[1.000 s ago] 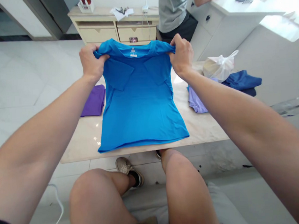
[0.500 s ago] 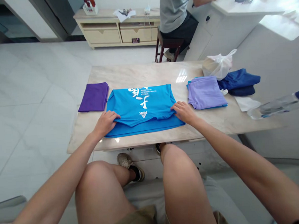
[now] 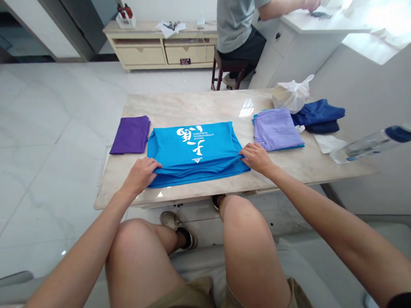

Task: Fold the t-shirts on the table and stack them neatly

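A marble table (image 3: pixel 188 104) bears a folded blue T-shirt (image 3: pixel 191 148) near its front edge, between a dark purple garment (image 3: pixel 130 135) and a lilac one (image 3: pixel 277 130). The thin knit looks light, soft and limp, so it would likely slump if lifted at 1 point; the folded lower edge offers the surest hold, at both ends. The left hand (image 3: pixel 140 175) and right hand (image 3: pixel 257 158) rest there, fingers (image 3: pixel 153 165) curved over the cloth; whether they pinch it, I cannot tell.

On the worktop (image 3: pixel 188 104): a folded T-shirt (image 3: pixel 191 148) at centre, a folded cloth (image 3: pixel 130 135) just left of it, a folded shirt (image 3: pixel 277 130) just right, a plastic bag (image 3: pixel 292 95) behind that, a dark garment (image 3: pixel 318 117) further right.
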Action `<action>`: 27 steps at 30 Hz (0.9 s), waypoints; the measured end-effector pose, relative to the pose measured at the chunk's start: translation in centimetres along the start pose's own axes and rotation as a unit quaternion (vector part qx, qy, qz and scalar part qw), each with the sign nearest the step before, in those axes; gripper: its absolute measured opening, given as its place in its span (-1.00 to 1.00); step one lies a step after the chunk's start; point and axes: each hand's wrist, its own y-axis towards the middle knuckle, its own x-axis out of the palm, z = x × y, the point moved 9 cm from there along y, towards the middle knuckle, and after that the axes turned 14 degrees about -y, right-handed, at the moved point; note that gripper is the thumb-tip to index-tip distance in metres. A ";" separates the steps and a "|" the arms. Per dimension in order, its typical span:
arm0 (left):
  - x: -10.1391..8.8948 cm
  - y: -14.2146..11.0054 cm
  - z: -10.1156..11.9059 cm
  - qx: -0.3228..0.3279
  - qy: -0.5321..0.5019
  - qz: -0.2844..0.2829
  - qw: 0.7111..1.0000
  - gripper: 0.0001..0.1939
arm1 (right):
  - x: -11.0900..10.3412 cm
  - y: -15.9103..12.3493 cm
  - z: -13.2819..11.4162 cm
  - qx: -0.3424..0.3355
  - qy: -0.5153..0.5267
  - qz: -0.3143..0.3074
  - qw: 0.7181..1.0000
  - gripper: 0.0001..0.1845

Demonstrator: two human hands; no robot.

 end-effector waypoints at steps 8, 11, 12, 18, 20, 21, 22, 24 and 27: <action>0.3 0.9 3.3 -0.027 -0.037 -0.053 0.998 -0.66 | -2.0 0.5 -1.8 0.025 0.022 -0.030 0.999 -0.45; 1.8 1.9 5.8 -0.019 -0.036 -0.068 0.997 -0.73 | -3.0 1.9 -5.5 -0.010 0.093 -0.009 0.996 -0.66; 2.5 2.1 6.5 -0.014 -0.037 -0.078 0.996 -0.74 | -3.2 2.3 -6.9 -0.028 0.118 -0.005 0.993 -0.71; 5.5 2.9 7.4 -0.015 -0.046 -0.101 0.994 -0.82 | -2.2 3.7 -12.0 -0.080 0.173 -0.008 0.982 -0.77; 5.5 2.9 7.1 -0.010 -0.056 -0.098 0.994 -0.85 | -2.0 3.7 -11.8 -0.069 0.171 -0.015 0.983 -0.75; 5.4 2.8 7.0 -0.006 -0.070 -0.096 0.993 -0.83 | -2.0 3.6 -11.6 -0.067 0.171 -0.021 0.983 -0.73; 5.2 2.9 6.8 -0.004 -0.091 -0.095 0.991 -0.81 | -2.1 3.5 -11.4 -0.068 0.172 -0.029 0.982 -0.72; 4.7 3.1 6.3 -0.011 -0.140 -0.090 0.986 -0.77 | -2.3 3.5 -10.7 -0.067 0.170 -0.044 0.982 -0.68; 3.5 5.0 4.9 -0.042 -0.173 -0.037 0.983 -0.65 | -2.2 4.6 -8.4 -0.024 0.142 -0.058 0.988 -0.61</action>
